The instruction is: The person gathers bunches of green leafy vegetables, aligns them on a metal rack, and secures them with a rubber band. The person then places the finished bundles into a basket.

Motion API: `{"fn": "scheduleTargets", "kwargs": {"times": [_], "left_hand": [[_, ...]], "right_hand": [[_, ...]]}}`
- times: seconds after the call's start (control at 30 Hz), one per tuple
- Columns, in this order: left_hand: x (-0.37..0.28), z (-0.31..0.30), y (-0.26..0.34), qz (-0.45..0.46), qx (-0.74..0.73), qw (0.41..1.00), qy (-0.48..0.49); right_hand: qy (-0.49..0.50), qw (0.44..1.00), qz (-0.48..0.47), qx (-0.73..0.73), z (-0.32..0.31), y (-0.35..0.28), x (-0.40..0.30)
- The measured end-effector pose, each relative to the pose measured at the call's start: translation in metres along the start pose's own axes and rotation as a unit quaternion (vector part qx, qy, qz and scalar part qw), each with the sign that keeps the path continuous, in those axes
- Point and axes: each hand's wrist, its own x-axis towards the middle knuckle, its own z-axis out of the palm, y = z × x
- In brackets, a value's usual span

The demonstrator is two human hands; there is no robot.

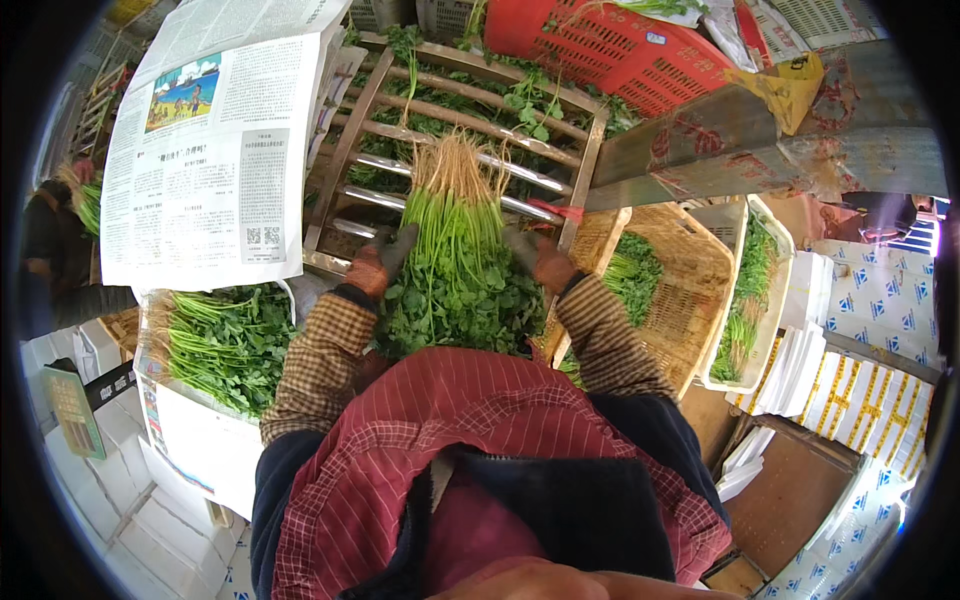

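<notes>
A wide bunch of rooted leafy greens, which looks like coriander [461, 225], lies before me with pale roots pointing away and leaves towards my apron. My left hand [381, 262], in a grey and reddish-brown work glove, presses against the left side of its stems. On the opposite side my right hand [541, 259], gloved alike, holds the stems from the right. The fingertips of both hands are partly hidden by the bunch. Beneath the roots is a slatted wooden rack [450, 112] with shiny worn bars, and loose greens show between and under them.
Printed newspaper sheets [202, 172] hang over a white box [202, 442] of stacked greens [225, 341] at left. Right stand a yellow plastic crate [679, 281] and a white crate [776, 330], both holding greens. A red crate [600, 52] is at the back. Another person [56, 240] is at far left.
</notes>
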Motion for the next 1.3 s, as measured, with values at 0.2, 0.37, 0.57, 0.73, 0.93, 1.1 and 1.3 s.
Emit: {"fn": "scheduleTargets", "kwargs": {"times": [0.2, 0.37, 0.57, 0.73, 0.93, 1.1, 1.3], "left_hand": [[-0.023, 0.042, 0.021, 0.022, -0.066, 0.991, 0.112], [-0.03, 0.044, 0.03, -0.074, 0.078, 0.989, 0.106], [-0.021, 0.031, 0.061, -0.203, 0.064, 0.976, 0.042], [-0.021, 0.007, 0.044, -0.099, -0.303, 0.942, -0.103], [-0.001, 0.039, -0.036, -0.024, 0.052, 0.996, -0.075], [-0.126, 0.048, 0.042, 0.079, -0.133, 0.987, -0.048], [-0.25, -0.001, -0.02, 0.297, -0.152, 0.932, 0.139]], "right_hand": [[0.128, 0.971, -0.092, 0.181, 0.08, -0.018, 0.011], [0.061, 0.984, 0.085, -0.146, 0.056, -0.021, 0.018], [0.008, 0.994, 0.084, -0.073, 0.038, -0.011, 0.018], [-0.089, 0.989, 0.115, 0.031, 0.021, -0.009, 0.013], [0.063, 0.982, -0.056, 0.167, 0.057, 0.037, 0.004], [0.203, 0.939, -0.123, 0.247, 0.089, 0.01, -0.087], [0.265, 0.883, -0.366, -0.129, 0.186, -0.05, -0.119]]}}
